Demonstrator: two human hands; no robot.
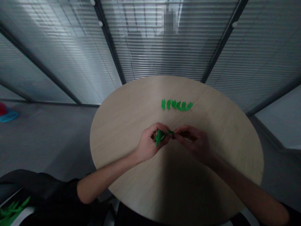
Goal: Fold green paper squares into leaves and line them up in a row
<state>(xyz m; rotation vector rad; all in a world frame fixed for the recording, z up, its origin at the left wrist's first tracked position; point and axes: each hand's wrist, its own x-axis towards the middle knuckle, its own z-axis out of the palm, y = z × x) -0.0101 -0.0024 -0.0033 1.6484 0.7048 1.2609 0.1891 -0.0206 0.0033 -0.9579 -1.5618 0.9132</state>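
Note:
Above the middle of the round table (pixel 131 103), my left hand (pixel 151 141) is closed on a bright green leaf-shaped piece (pixel 159 136). Its pointed part hangs down in front of my palm. My right hand (pixel 194 141) pinches the thin right end of the same green leaf between thumb and forefinger, and the fingertips of both hands are close together. Farther back lies a short row of several small green leaves (pixel 183 106), side by side, some touching or overlapping. Fingers hide part of the held leaf.
Green leafy pieces (pixel 14 208) sit in a white-edged container at the lower left, beside a dark sleeve or cloth. Glass panels with blinds (pixel 162 56) stand behind the table. A red and blue object (pixel 8 114) lies on the floor at far left.

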